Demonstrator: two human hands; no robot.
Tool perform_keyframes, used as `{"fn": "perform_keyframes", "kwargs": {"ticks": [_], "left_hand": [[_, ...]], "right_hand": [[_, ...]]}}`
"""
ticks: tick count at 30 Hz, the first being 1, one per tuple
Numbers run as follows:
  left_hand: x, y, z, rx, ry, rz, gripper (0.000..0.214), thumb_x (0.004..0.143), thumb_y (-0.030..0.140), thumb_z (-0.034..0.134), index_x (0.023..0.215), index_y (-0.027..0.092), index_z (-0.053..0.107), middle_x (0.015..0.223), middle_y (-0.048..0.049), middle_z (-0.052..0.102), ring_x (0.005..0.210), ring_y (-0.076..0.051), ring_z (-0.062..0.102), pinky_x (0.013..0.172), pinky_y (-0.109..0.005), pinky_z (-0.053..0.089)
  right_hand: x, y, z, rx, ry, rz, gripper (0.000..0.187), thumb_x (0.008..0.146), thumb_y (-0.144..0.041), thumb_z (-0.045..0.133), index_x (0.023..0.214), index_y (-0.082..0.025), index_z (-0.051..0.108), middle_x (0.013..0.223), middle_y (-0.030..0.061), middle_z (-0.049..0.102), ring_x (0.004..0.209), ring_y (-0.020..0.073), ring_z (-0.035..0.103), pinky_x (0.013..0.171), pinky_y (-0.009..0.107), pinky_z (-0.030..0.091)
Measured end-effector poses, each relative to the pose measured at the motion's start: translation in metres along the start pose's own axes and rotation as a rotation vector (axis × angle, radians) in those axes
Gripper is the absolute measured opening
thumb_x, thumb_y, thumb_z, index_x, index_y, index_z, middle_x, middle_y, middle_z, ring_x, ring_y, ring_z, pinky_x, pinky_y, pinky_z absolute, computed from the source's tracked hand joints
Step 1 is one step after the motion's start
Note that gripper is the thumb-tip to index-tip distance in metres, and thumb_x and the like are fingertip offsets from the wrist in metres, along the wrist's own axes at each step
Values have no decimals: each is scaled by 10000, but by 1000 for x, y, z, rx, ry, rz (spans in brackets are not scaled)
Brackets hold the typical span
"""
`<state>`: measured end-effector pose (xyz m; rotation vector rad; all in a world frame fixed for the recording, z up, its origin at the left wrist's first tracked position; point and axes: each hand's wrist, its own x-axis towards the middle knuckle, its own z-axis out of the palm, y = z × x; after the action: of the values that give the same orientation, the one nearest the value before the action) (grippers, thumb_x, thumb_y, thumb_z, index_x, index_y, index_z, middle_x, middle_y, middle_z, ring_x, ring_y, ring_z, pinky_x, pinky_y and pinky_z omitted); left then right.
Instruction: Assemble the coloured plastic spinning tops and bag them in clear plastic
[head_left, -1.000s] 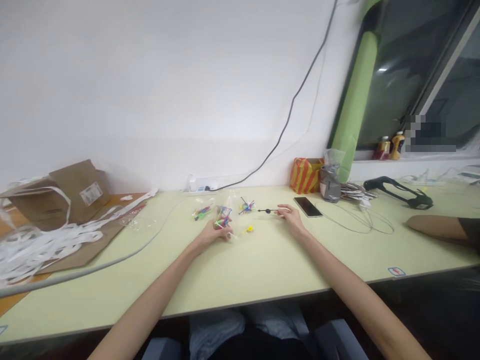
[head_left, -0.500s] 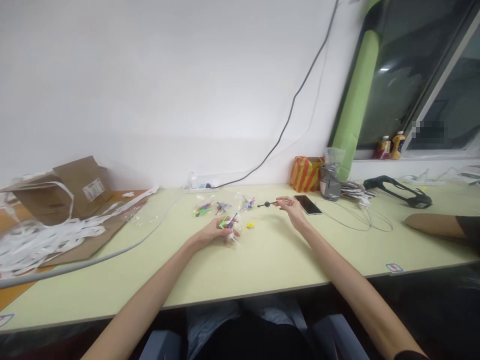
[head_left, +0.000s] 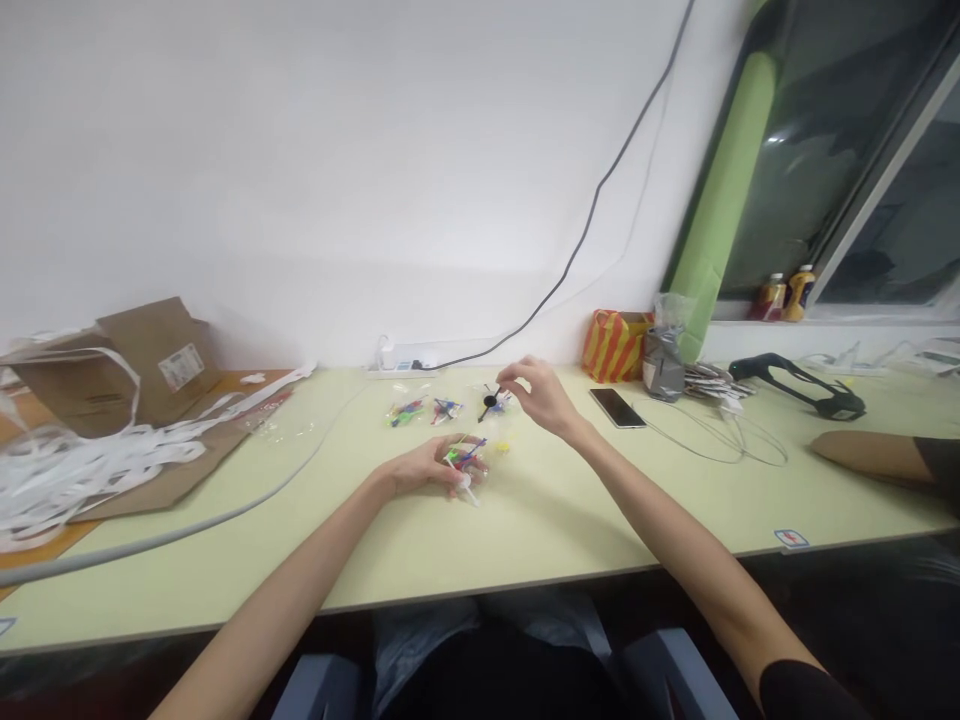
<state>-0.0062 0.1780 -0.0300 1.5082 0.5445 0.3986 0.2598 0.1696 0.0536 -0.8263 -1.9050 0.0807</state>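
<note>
My left hand (head_left: 420,468) hovers low over the table's middle, its fingers closed round several thin plastic pieces (head_left: 468,460) in green, blue and red. A white piece with a round disc (head_left: 466,483) sticks out below its fingers. Up and to the right, my right hand (head_left: 541,396) pinches one end of a thin black stick with a round disc (head_left: 490,402) at its middle. Behind that stick lies a blue and red bundle (head_left: 504,401). Two more coloured bundles, one green and blue (head_left: 407,412) and one blue and red (head_left: 447,410), lie to the left. A yellow piece (head_left: 502,448) is near my left fingers.
A phone (head_left: 617,408), a striped bag (head_left: 611,345) and a black frame-like object (head_left: 799,385) are on the right. Another person's forearm (head_left: 870,450) rests there. White strips (head_left: 97,460) and a cardboard box (head_left: 150,370) fill the left; a grey cable (head_left: 247,500) crosses the table.
My right hand has moved left and slightly up, bringing the black stick over the back bundle and tilting it. My left hand stays low, its held pieces turned a little.
</note>
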Motion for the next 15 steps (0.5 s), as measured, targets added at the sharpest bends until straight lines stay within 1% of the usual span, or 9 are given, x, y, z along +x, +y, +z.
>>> {"fn": "perform_keyframes", "kwargs": {"ticks": [1,3,7,10,12,13,14,15], "left_hand": [[0,0,0,9,1,11,784,764,259,857,1420,216,430,1313,-210,615,1113,-310,656,657,-287,582],[1,-1,-1,25,0,37,803,762,248,854,1438,221,421,1301,-199,622,1087,-289,656,667,-293,583],[2,-1,-1,50,10,75,820,768,232,843,1463,220,408,1271,-190,633,1018,-262,665,679,-305,585],[2,0,0,73,2,79,780,781,240,833,1448,199,430,1257,-200,635,1035,-284,666,678,-312,586],[1,1,0,72,-2,76,760,788,248,829,1437,196,437,1250,-202,635,1062,-304,661,674,-312,586],[1,1,0,66,-2,74,755,790,252,828,1434,196,438,1244,-201,635,1064,-308,661,670,-311,587],[1,1,0,61,-1,74,757,790,254,829,1434,196,437,1235,-200,637,1053,-305,664,663,-308,587],[1,0,0,55,1,76,763,789,254,830,1437,195,432,1220,-197,641,1031,-296,669,657,-305,587]], "right_hand": [[-1,0,5,-8,-1,8,108,920,-166,624,877,-208,715,875,44,721,886,192,624,890,354,445],[-5,2,13,62,-12,55,110,916,-152,620,884,-201,713,860,34,730,852,181,635,861,337,448],[-17,2,28,278,-101,197,54,886,-219,678,881,-181,717,809,23,747,775,164,677,781,293,468],[-22,-2,36,359,-98,273,97,842,-241,729,898,-169,697,761,19,745,762,174,697,778,290,484],[-22,-5,38,399,-163,275,109,843,-260,731,875,-165,688,760,25,742,755,182,699,774,298,498],[-22,-4,39,391,-209,252,108,856,-273,720,855,-168,696,781,32,744,775,188,696,783,306,502],[-21,-3,40,361,-235,214,116,876,-286,704,843,-176,711,831,43,749,825,195,691,817,320,502],[-22,1,40,315,-226,169,127,901,-295,678,858,-189,733,911,54,751,906,204,680,874,339,494]]}}
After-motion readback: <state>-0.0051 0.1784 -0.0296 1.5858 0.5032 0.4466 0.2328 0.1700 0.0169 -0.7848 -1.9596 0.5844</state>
